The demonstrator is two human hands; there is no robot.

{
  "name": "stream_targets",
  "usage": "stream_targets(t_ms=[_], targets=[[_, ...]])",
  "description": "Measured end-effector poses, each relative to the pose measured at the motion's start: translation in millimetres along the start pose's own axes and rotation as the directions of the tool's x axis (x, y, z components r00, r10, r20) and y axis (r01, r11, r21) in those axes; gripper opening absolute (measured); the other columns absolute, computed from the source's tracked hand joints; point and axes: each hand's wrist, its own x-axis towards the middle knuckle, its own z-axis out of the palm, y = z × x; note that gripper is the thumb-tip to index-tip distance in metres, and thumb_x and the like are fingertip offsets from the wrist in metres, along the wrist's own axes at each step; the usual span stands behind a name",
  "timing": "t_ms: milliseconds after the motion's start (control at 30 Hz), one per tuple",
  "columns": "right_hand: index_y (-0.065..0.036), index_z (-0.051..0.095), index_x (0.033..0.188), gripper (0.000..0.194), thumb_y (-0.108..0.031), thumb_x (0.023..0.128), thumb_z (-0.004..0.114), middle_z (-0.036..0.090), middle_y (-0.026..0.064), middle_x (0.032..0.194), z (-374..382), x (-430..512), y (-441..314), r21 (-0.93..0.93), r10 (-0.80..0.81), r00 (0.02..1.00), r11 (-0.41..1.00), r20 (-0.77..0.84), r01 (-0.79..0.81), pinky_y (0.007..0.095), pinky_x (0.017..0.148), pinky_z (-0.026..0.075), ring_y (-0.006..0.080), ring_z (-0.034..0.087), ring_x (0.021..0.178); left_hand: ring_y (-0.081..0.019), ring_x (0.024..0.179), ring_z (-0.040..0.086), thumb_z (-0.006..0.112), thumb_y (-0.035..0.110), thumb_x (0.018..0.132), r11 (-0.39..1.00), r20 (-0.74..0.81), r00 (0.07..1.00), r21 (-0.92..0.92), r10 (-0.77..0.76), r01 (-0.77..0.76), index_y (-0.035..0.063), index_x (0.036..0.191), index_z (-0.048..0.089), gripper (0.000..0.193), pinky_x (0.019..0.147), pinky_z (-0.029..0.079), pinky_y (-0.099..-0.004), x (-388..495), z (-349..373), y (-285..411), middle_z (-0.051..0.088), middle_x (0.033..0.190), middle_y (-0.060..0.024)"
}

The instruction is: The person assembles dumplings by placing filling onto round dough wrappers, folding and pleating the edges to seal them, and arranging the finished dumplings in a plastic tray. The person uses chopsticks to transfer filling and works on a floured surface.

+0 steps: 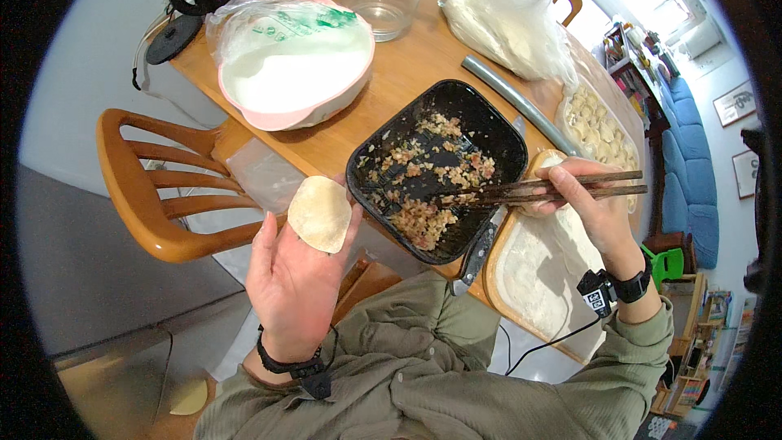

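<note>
A round dough wrapper [319, 214] lies flat across the fingers of my left hand [300, 275], palm up, left of a black rectangular pan [379, 162]. Nothing is on the wrapper. My right hand [583, 208] holds a pair of dark wooden chopsticks [586, 186], whose tips are in the minced filling [421, 220] inside the pan. The filling is spread in clumps over the pan's bottom. Beneath my right hand is a floured wooden board [544, 269], and a lump of dough on it is partly hidden by that hand.
A knife [479, 256] lies between pan and board. Behind are a metal rolling tube [519, 104], a tray of dumplings [595, 122], a plastic bag of dough [507, 30], a pink-rimmed bowl of flour [296, 121] and a glass pitcher [385, 0]. A wooden chair [177, 192] stands at left.
</note>
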Motion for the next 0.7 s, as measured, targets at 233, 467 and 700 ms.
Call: stream_targets(t_ms=[233,467,700], targets=[[0.009,0.071,0.101,0.026,-0.015,0.098,0.061,0.072,0.0166,0.089,16.0,-9.4,6.9,0.060,0.083,0.996,0.995,0.019,-0.084,0.0277,0.069,0.060,0.0213,0.072,0.077,-0.0296,0.146,0.029,0.028,0.038,0.105,0.999,-0.017,1.000,0.037,0.010,-0.010,-0.0088,0.150,0.021,0.065,0.122,0.021,-0.0475,-2.0,0.2,-2.2,0.029,0.156,-0.0217],[0.008,0.069,0.104,0.025,-0.015,0.098,0.062,0.072,0.0179,0.094,25.8,-9.0,9.8,0.187,0.156,0.986,0.969,0.060,-0.165,0.0295,0.073,0.060,0.0243,0.073,0.081,-0.0307,0.146,0.029,0.031,0.038,0.104,1.000,-0.024,1.000,0.024,0.018,-0.018,-0.0091,0.150,0.020,0.066,0.122,0.022,-0.0480,-2.7,2.8,-2.5,0.029,0.156,-0.0230],[0.007,0.068,0.107,0.031,-0.022,0.099,0.062,0.071,0.0178,0.099,29.4,-6.3,24.1,0.337,0.223,0.972,0.911,0.080,-0.237,0.0303,0.077,0.059,0.0246,0.073,0.086,-0.0321,0.145,0.030,0.037,0.037,0.103,0.999,-0.008,0.999,0.006,0.043,-0.043,-0.0096,0.149,0.020,0.067,0.121,0.024,-0.0484,-2.7,6.5,-0.9,0.029,0.155,-0.0246]])
